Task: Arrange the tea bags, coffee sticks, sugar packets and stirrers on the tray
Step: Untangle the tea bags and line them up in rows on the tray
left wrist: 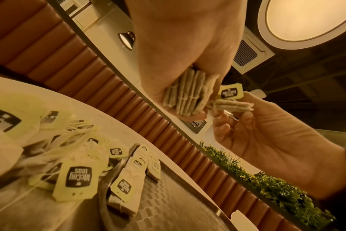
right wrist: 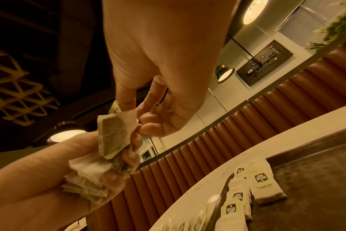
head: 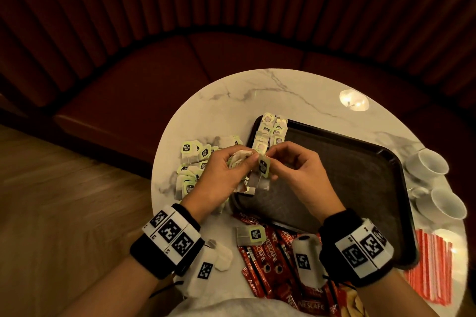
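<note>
In the head view a bundle of tea bags is clasped by the left hand above the tray edge while one tea bag is pinched by the right hand, in the left wrist view the bundle is seen folded in the palm, and in the right wrist view a row of tea bags is laid along the tray rim.

Two white cups stand on the marble table, ringed by a red booth seat.

Café or restaurant: curved red leather booth, round marble table, pendant lamps.
</note>
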`<move>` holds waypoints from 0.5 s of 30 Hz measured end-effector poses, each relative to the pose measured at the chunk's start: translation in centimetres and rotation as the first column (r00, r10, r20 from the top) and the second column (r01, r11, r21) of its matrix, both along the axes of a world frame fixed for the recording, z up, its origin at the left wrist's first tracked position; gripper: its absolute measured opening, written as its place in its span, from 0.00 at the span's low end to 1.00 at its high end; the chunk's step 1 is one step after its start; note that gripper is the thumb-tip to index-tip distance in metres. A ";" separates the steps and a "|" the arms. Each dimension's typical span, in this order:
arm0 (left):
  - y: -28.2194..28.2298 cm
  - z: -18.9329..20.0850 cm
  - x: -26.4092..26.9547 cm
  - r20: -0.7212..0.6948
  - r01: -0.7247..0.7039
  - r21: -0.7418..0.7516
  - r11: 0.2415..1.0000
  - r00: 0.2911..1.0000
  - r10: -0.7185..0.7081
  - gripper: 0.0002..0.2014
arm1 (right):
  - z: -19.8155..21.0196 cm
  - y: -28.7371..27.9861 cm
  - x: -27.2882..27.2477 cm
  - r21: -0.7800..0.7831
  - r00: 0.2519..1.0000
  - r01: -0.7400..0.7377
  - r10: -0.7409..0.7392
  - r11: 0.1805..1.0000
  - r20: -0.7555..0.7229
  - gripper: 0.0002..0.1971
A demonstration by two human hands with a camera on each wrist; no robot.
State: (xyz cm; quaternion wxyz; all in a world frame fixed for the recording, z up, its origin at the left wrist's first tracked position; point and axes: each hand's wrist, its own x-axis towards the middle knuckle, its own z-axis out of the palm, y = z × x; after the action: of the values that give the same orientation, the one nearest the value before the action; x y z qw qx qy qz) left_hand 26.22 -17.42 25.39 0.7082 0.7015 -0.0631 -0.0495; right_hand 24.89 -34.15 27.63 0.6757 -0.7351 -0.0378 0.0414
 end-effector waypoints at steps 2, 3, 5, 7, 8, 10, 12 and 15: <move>0.0 -0.1 -0.1 -0.009 0.003 -0.018 1.000 1.000 -0.003 0.03 | 0.1 0.1 0.0 -0.010 1.000 0.028 -0.028 1.000 0.008 0.05; 0.1 -0.2 -0.1 -0.003 0.013 -0.021 1.000 1.000 -0.013 0.03 | 0.1 0.1 0.0 -0.016 0.999 0.036 -0.035 0.999 0.008 0.03; 0.2 -0.4 0.0 0.005 0.034 -0.019 0.999 0.999 -0.034 0.03 | -0.1 0.0 -0.1 -0.040 0.999 0.041 -0.041 0.998 0.007 0.06; 0.2 -0.4 0.0 0.009 0.052 -0.026 0.998 0.999 -0.052 0.03 | -0.2 0.0 -0.1 -0.070 1.000 0.029 -0.030 0.997 -0.006 0.08; 0.2 -0.3 -0.1 0.009 0.064 -0.038 0.997 0.998 -0.064 0.04 | -0.2 0.0 -0.1 -0.069 1.000 0.021 -0.023 0.997 -0.018 0.08; 0.2 -0.1 -0.2 0.006 0.090 -0.055 0.994 0.996 -0.090 0.07 | 0.0 -0.1 0.0 -0.043 0.999 0.009 -0.011 0.999 -0.046 0.07; 0.2 0.0 -0.2 -0.009 0.095 -0.056 0.994 0.995 -0.095 0.08 | 0.2 -0.5 0.3 -0.019 0.998 0.003 -0.005 1.000 -0.070 0.06; 0.1 -0.2 -0.1 -0.054 0.012 -0.054 0.998 0.998 -0.015 0.04 | 0.1 -1.1 0.5 -0.021 0.993 -0.020 0.017 1.000 -0.120 0.08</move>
State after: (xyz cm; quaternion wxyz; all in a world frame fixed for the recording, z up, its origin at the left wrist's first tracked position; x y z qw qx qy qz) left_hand 26.15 -17.29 25.16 0.7278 0.6802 -0.0496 -0.0716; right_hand 25.35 -35.21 27.72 0.6680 -0.7384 -0.0035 0.0922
